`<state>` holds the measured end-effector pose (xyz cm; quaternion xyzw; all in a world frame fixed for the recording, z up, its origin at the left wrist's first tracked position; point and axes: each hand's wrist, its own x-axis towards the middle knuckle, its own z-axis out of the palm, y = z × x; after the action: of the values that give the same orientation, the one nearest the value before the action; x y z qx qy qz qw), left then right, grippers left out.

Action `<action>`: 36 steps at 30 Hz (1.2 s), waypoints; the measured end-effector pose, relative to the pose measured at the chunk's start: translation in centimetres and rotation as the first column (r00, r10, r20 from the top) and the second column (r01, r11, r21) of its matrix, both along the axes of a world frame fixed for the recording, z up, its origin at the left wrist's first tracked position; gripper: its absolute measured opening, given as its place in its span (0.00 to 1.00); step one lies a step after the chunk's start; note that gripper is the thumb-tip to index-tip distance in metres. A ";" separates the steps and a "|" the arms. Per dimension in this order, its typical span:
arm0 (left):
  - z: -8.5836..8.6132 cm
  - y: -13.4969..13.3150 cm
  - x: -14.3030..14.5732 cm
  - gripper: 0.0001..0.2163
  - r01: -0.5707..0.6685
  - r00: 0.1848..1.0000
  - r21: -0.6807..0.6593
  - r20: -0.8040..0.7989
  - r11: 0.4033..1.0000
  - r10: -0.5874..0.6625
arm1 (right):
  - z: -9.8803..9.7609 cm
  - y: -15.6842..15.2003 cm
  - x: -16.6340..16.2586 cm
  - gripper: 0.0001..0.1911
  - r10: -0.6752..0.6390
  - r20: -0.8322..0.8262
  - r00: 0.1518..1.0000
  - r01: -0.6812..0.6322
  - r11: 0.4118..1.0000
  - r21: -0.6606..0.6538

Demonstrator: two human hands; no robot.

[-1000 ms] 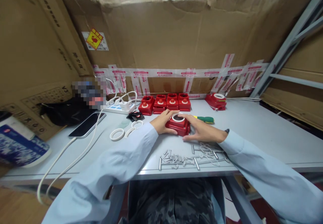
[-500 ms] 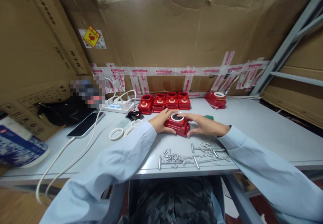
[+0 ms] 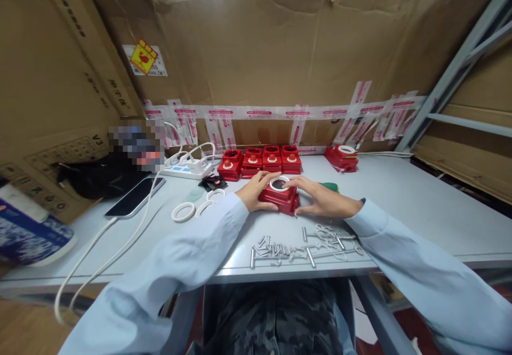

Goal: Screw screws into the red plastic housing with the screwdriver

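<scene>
A red plastic housing [image 3: 280, 199] with a white ring on top lies on the grey table [image 3: 412, 206], between both my hands. My left hand [image 3: 256, 190] grips its left side with curled fingers. On the right side rests my right hand [image 3: 320, 198], its fingers laid over the top and its thumb at the front corner. Several metal screws and pins [image 3: 300, 245] lie scattered just in front of the housing. A green-handled screwdriver [image 3: 330, 186] is partly hidden behind my right hand.
Behind stands a row of several red housings [image 3: 260, 161], with another red housing [image 3: 342, 158] at the back right. Loose white rings [image 3: 184, 211], a phone [image 3: 135, 196] on a cable, a power strip [image 3: 186, 170] and a black bag [image 3: 94, 176] lie left. Cardboard walls surround the table.
My right hand has lifted from lying flat beside the housing and now arches over its top. The view has shifted slightly. The housing has hardly moved.
</scene>
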<state>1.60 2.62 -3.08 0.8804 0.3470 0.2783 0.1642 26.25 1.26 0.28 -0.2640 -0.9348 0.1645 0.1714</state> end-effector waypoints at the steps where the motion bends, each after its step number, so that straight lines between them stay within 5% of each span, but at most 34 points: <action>1: 0.0 0.0 0.0 0.42 -0.013 1.000 -0.009 0.003 1.000 0.013 | 0.1 -0.1 0.0 0.30 0.000 0.005 1.000 0.000 1.000 0.007; 11: 0.3 0.3 -1.7 0.46 -0.032 0.999 0.010 -0.043 0.999 0.033 | 0.7 -0.3 -0.3 0.29 -0.033 0.024 0.999 0.032 0.999 0.027; 16: 2.8 0.2 -2.1 0.29 -0.008 1.000 0.128 0.022 0.992 0.005 | 1.5 -1.0 0.3 0.28 -0.089 0.065 0.994 0.089 0.996 0.008; 20: 6.5 1.2 1.5 0.13 0.020 0.998 0.204 -0.061 0.979 -0.008 | 1.5 -1.4 0.6 0.28 -0.091 0.085 0.992 0.090 0.996 0.012; 24: 9.0 4.1 8.3 0.11 0.130 0.907 0.054 -0.410 0.990 -0.096 | 1.1 -1.4 0.6 0.30 -0.107 0.094 0.990 0.105 0.994 0.021; 30: 7.4 7.8 15.4 0.15 0.174 0.748 -0.120 -0.629 0.977 -0.210 | 0.6 -1.1 0.5 0.44 -0.107 0.087 0.990 0.101 0.992 0.077; 33: 6.5 8.2 15.7 0.12 0.176 0.723 -0.105 -0.661 0.979 -0.201 | 0.5 -1.1 0.3 0.45 -0.079 0.075 0.994 0.073 0.994 0.076; 36: 7.7 8.0 14.6 0.12 0.186 0.731 -0.038 -0.663 0.982 -0.164 | 0.7 -1.2 0.2 0.41 -0.086 0.069 0.994 0.082 0.995 0.057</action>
<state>16.22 10.65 4.61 0.9528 0.2938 -0.0635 0.0422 26.41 0.06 0.94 -0.3041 -0.9326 0.1221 0.1516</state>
